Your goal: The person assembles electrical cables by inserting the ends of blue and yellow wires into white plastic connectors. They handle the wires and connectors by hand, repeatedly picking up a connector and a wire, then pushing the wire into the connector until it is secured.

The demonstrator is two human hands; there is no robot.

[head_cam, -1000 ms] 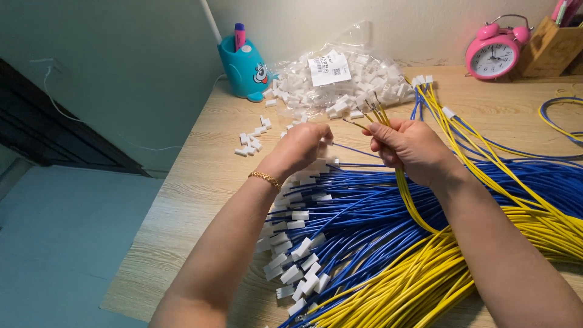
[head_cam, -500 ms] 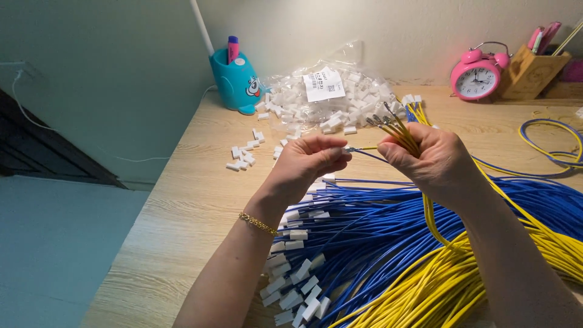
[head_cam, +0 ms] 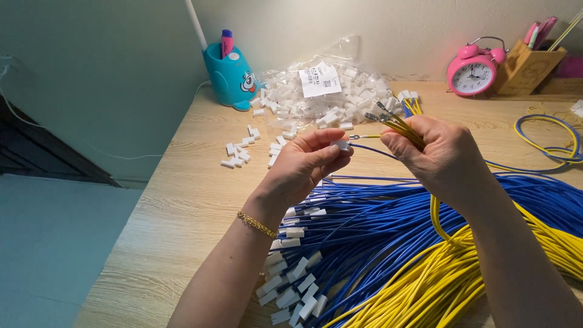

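White connector (head_cam: 342, 145) pinched by left hand (head_cam: 303, 167); yellow wires (head_cam: 401, 129) clamped in right hand (head_cam: 440, 155) at 3 o'clock. Terminal could be bent if misaligned.

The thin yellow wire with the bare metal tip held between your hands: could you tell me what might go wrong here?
The small white plastic connector pinched in the left hand could slip into the blue wires below. The right hand grips a bundle of yellow wires; others' bare tips might snag or bend. The single yellow wire may enter crooked.
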